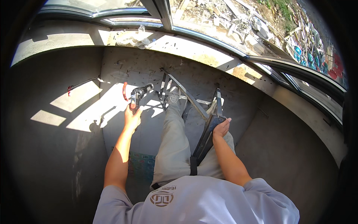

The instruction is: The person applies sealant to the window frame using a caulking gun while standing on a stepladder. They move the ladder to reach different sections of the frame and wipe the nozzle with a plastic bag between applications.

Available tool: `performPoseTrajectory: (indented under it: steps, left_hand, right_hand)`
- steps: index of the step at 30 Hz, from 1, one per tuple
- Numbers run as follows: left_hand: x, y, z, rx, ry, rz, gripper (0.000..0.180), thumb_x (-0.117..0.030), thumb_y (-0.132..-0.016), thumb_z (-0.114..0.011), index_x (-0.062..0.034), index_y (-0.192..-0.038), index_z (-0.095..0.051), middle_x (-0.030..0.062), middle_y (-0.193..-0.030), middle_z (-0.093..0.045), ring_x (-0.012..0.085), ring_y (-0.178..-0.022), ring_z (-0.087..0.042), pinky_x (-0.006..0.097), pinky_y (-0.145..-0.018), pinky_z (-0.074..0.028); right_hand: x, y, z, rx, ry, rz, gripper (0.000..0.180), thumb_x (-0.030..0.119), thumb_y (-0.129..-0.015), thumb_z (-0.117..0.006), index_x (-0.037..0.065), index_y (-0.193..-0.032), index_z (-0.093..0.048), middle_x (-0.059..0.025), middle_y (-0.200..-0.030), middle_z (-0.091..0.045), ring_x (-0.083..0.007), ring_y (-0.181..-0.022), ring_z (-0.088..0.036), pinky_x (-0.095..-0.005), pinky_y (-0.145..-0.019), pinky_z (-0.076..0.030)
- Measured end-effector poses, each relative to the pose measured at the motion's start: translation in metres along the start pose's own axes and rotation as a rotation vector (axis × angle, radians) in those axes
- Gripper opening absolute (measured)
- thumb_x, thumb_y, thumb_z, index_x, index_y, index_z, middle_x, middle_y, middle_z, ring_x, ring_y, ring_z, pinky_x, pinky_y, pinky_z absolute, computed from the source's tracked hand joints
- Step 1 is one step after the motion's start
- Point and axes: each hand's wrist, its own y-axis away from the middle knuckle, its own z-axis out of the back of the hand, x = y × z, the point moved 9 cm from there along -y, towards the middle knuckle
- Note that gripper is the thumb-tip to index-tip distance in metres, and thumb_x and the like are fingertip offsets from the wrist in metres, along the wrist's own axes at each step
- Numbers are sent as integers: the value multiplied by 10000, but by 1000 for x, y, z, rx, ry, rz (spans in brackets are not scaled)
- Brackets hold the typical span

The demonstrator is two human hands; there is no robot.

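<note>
My left hand [132, 117] is closed around the grip of a drill-like power tool [141, 91], black with red parts. Its barrel points up and to the right, and a red curved piece [125, 90] sits at its left. My right hand [222, 127] grips the dark upper part of a metal frame [194, 100] of grey bars, standing in front of my legs. A dark bar [203, 143] runs from there down toward a black strap [193, 165] across my trousers. The palm side of my right hand is hidden.
A pale sill [179, 46] with crumpled plastic [136, 39] runs under the window frames [160, 15]. Rubble [242, 22] lies outside. Grey walls [48, 89] surround me. A thin dark rod with a red end [69, 89] is at the left. My shoe [173, 98] is beside the frame.
</note>
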Motion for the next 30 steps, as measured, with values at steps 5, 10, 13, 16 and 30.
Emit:
performPoseTrajectory:
  steps: [5, 10, 13, 16, 30]
  left_hand:
    - [17, -20, 37, -47, 52, 192, 246, -147, -996, -724, -120, -1078, -493, -46, -673, -469, 45, -412, -373, 255, -367, -294]
    - [14, -35, 30, 0, -49, 157, 234, -150, -1006, -713, -116, -1074, -491, -45, -669, -479, 51, -420, -383, 257, -378, -301]
    - [10, -43, 21, 29, -86, 27, 225, -105, -993, -717, -84, -1103, -522, -29, -821, -555, 67, -628, -496, 254, -570, -407]
    - [23, -52, 17, 8, -220, -7, 254, -65, -971, -731, -36, -1160, -564, -11, -996, -612, 96, -893, -585, 273, -837, -485]
    - [59, -37, 15, -55, -579, -85, 431, -152, -962, -761, -3, -1326, -587, 77, -1060, -713, 185, -924, -663, 338, -889, -521]
  right_hand:
    - [5, 4, 4, -84, 65, 2, 738, 521, -1109, -213, -11, -1146, -724, -250, -1204, -690, -476, -1168, -585, -514, -1039, -408]
    - [9, 3, 8, -161, 106, 91, 693, 472, -1108, -248, -42, -1149, -711, -262, -1206, -692, -482, -1158, -590, -523, -1028, -419]
    - [10, 2, 5, -125, 119, 90, 659, 428, -1111, -259, -45, -1124, -717, -251, -1207, -694, -472, -1140, -600, -515, -1014, -433]
    - [14, 5, 7, -132, 116, 99, 648, 415, -1115, -258, -32, -1101, -727, -230, -1158, -699, -461, -1103, -610, -502, -981, -449]
    - [19, 11, 6, -86, 61, 183, 587, 394, -1118, -277, -7, -1029, -696, -195, -1067, -659, -440, -1016, -620, -492, -907, -480]
